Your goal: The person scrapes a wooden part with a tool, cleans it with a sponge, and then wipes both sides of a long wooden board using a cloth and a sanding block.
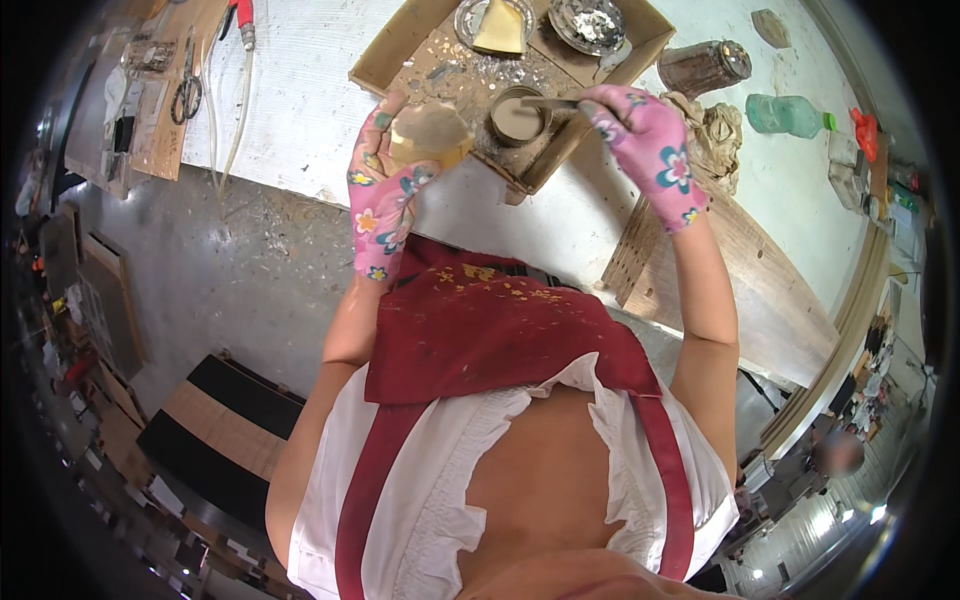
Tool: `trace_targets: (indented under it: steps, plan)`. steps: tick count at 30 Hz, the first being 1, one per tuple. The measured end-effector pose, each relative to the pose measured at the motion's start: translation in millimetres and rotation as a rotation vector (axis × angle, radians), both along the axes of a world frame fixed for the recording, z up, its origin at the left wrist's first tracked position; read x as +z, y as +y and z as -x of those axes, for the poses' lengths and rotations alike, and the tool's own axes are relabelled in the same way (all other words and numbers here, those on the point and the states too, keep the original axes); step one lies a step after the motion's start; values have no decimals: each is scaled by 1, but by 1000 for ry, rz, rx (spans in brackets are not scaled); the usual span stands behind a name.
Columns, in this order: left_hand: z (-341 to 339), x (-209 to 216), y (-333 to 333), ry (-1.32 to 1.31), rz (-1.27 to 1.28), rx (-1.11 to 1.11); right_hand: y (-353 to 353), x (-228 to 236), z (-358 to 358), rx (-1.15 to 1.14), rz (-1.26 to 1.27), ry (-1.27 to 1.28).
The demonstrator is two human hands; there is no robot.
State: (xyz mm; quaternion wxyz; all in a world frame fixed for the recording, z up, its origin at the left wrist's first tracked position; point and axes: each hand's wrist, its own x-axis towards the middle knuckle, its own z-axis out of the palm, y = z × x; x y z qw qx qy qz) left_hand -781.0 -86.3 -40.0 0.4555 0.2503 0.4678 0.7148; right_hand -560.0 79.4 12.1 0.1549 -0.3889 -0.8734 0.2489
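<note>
My left hand (pixel 383 190), in a pink flowered glove, grips a flat yellowish piece (pixel 432 135) with grey-beige paste across its face, just over the near left edge of a shallow box. A thin flat-ended mixing tool (pixel 552 102) is in my right hand (pixel 652 148), gloved the same way, fingers closed round its end. Its tip reaches over a small round tin (pixel 494 121) of beige-grey paste (pixel 518 122). The tin sits in the near corner of the stained box (pixel 425 80). The tool's exact kind is unclear.
In the box, a yellow scraper (pixel 501 28) rests in a metal bowl beside a dish of white powder (pixel 592 24). Rightward lie a brown-stained jar (pixel 700 68), crumpled paper (pixel 718 140), a green bottle (pixel 785 115) and a wooden board (pixel 720 275). Scissors (pixel 187 95) lie far left.
</note>
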Motion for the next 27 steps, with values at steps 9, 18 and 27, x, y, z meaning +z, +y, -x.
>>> trace_targets:
  steps: [9,18,27]
  plan:
    - [-7,6,17,53,74,136,-6,-20,51,315,-310,-368]
    - [-1,0,20,-214,24,134,2,-17,52,378,-291,-368]
    - [-9,5,28,-145,-25,82,-31,6,16,-45,-94,-111]
